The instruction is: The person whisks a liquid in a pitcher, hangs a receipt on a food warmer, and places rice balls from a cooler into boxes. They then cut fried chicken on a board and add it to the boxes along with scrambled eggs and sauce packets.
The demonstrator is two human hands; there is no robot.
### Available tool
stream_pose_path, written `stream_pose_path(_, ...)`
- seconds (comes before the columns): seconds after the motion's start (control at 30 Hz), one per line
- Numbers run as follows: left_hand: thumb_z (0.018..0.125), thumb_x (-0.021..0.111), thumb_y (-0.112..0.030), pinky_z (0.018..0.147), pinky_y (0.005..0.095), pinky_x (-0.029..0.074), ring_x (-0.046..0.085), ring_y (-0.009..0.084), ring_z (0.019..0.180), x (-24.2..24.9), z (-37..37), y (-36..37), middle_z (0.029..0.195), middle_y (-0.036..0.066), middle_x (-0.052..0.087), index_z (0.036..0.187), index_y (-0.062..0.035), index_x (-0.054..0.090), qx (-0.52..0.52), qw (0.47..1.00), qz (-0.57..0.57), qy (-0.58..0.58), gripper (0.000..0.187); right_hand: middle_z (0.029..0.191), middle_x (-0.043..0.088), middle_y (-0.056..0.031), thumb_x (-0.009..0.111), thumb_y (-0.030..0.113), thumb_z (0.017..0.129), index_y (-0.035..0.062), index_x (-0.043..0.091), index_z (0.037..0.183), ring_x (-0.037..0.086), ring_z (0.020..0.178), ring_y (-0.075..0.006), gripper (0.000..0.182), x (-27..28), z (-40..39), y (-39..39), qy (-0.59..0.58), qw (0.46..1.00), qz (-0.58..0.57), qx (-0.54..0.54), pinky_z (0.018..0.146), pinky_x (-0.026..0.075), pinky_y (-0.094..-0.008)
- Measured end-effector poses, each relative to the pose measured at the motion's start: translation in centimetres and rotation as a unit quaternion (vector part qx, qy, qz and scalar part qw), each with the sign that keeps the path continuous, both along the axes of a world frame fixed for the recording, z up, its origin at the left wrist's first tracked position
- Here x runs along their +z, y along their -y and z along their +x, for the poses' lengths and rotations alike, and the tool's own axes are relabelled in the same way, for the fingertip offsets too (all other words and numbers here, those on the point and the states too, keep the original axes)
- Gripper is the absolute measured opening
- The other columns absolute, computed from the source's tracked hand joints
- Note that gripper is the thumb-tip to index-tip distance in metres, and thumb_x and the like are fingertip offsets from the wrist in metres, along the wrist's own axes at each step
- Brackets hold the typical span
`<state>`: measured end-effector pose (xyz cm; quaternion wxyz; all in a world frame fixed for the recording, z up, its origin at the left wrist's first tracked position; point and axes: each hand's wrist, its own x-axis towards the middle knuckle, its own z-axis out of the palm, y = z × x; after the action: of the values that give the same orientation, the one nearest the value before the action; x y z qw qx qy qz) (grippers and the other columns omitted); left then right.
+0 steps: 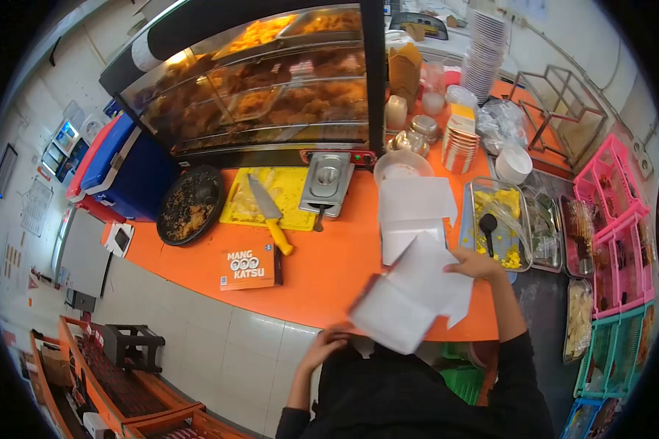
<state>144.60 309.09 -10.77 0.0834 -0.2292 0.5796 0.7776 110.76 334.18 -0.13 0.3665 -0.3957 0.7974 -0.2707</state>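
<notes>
Blurred, the white foam box (406,296) sits gripped in right hand (476,263), left hand (328,342) curled beneath

We count 1 knife (269,214), 1 cutting board (285,192), 1 round black tray (190,204), 1 Mang Katsu box (247,267), 2 white cup stacks (459,143), approx. 3 white paper sheets (415,199).

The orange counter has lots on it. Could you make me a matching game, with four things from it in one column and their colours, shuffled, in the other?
Things:
1. knife handle
2. round tray of crumbs
3. paper sheets in the hands
4. stacked baskets on the right

Colours:
A. pink
B. white
C. yellow
D. black

Pairs: 1-C, 2-D, 3-B, 4-A
</notes>
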Motion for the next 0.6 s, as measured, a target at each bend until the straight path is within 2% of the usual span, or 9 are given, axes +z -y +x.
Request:
stream_pose_path(0.07,0.079,0.059,-0.006,0.085,0.0306,0.042,0.053,0.0206,0.097,1.0,2.4,5.0,0.104,0.011,0.057,0.104,0.0021,0.055,0.229,0.912,-0.341,0.025,0.026,0.111,0.053,-0.0162,0.062,0.024,0.077,0.0022,0.05,0.114,0.054,0.097,-0.0293,0.045,2.8,0.8,2.1,-0.068,0.995,0.073,-0.01,0.08,0.043,-0.0379)
stream_pose_path(0.2,0.075,0.066,-0.012,0.092,0.0338,0.035,0.043,0.0235,0.109,3.6,2.4,17.1,0.117,0.013,0.046,0.121,0.0017,0.04,0.537,0.706,-0.462,-0.019,0.054,0.112,0.052,-0.0168,0.065,0.02,0.07,0.0028,0.052,0.112,0.046,0.108,-0.0298,0.047,6.2,3.6,5.7,-0.269,0.948,0.152,-0.073,0.086,0.038,-0.0418)
stream_pose_path(0.27,0.074,0.067,-0.013,0.093,0.0354,0.034,0.042,0.0244,0.111,1.9,2.7,21.8,0.119,0.014,0.044,0.122,0.0018,0.038,0.486,0.746,-0.454,-0.014,0.058,0.112,0.048,-0.0181,0.069,0.021,0.065,0.0032,0.047,0.115,0.041,0.112,-0.031,0.058,7.2,7.8,8.8,-0.549,0.823,0.094,-0.114,0.085,0.037,-0.0448)
stream_pose_path(0.33,0.07,0.071,-0.011,0.093,0.0364,0.037,0.043,0.0232,0.112,-1.7,3.3,26.5,0.121,0.015,0.044,0.123,0.0016,0.038,0.371,0.817,-0.44,-0.035,0.063,0.123,0.038,-0.0163,0.071,0.024,0.064,0.0072,0.035,0.125,0.035,0.115,-0.0342,0.073,4.6,11.3,13.8,-0.474,0.875,0.057,-0.085,0.091,0.032,-0.0486)
stream_pose_path(0.37,0.07,0.071,-0.011,0.093,0.0364,0.037,0.043,0.0232,0.112,-2.1,3.8,27.2,0.121,0.015,0.044,0.123,0.0016,0.038,0.368,0.818,-0.439,-0.039,0.063,0.122,0.039,-0.0158,0.069,0.025,0.065,0.0068,0.036,0.126,0.032,0.119,-0.034,0.072,4.6,13.8,18.1,-0.263,0.958,-0.093,-0.062,0.094,0.03,-0.0472)
stream_pose_path(0.4,0.069,0.071,-0.008,0.09,0.0347,0.039,0.045,0.022,0.11,-2.3,4.0,27.4,0.12,0.014,0.045,0.122,0.0012,0.038,0.338,0.874,-0.342,-0.067,0.064,0.124,0.037,-0.0171,0.072,0.03,0.062,0.0089,0.034,0.129,0.03,0.121,-0.0337,0.08,-2.7,15.6,21.6,-0.271,0.934,-0.23,0.023,0.095,0.029,-0.0471)
stream_pose_path(0.43,0.067,0.072,-0.005,0.087,0.033,0.042,0.047,0.0207,0.108,-2.4,4.3,27.3,0.12,0.014,0.047,0.122,0.0007,0.039,0.3,0.918,-0.241,-0.093,0.064,0.129,0.032,-0.0203,0.076,0.036,0.056,0.0148,0.03,0.133,0.028,0.123,-0.0355,0.093,3.0,19.4,26.8,-0.228,0.958,-0.137,0.106,0.096,0.03,-0.0462)
stream_pose_path(0.53,0.066,0.071,-0.002,0.083,0.03,0.045,0.05,0.0196,0.105,-0.8,5.5,25.6,0.117,0.012,0.048,0.122,-0.0008,0.04,0.284,0.918,-0.267,-0.078,0.063,0.14,0.012,-0.0244,0.083,0.033,0.041,0.0268,0.016,0.138,0.011,0.129,-0.0424,0.119,-2.9,23.8,37.2,-0.26,0.948,-0.076,0.166,0.091,0.017,-0.0671)
stream_pose_path(0.6,0.066,0.07,-0.001,0.086,0.0323,0.042,0.049,0.02,0.106,0.2,6.5,25.1,0.12,0.01,0.048,0.124,-0.0025,0.039,0.263,0.925,-0.267,-0.055,0.066,0.139,0.013,-0.025,0.083,0.031,0.04,0.028,0.013,0.138,0.012,0.129,-0.0423,0.121,-4.6,24.1,40.1,-0.244,0.953,-0.028,0.179,0.089,0.017,-0.0686)
